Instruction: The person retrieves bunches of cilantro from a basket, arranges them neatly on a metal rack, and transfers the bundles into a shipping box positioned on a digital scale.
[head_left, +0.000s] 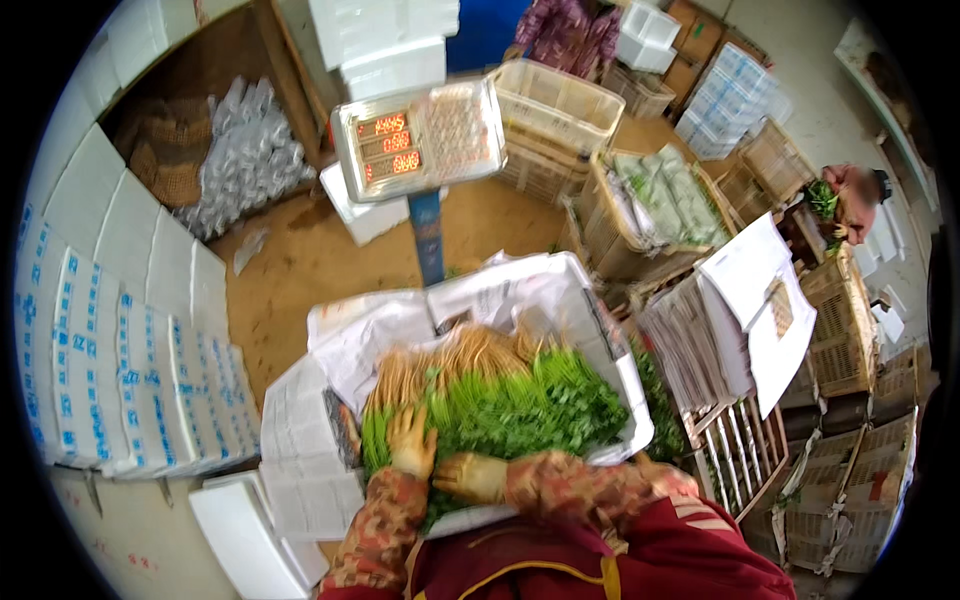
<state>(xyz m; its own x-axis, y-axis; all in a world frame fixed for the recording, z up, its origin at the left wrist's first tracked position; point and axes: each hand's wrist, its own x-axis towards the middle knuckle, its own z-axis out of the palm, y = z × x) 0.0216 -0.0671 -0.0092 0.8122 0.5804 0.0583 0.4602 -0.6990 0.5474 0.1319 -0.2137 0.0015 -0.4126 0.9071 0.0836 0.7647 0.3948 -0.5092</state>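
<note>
A white foam box lined with white printed paper stands before me. Bunches of leafy greens lie in it, resembling coriander or thin celery, with tan roots away from me and leaves toward me. My left hand, in a yellowish glove, presses on the stems at the left with fingers spread. Close beside it, my right hand, gloved alike, lies over the leaves near the box's front edge, its fingers stretched leftward. Neither hand grips anything that I can see.
Behind the box a scale display stands on a blue post. White foam boxes are stacked along the left. To the right are a paper stack and crates. Two other people work farther off.
</note>
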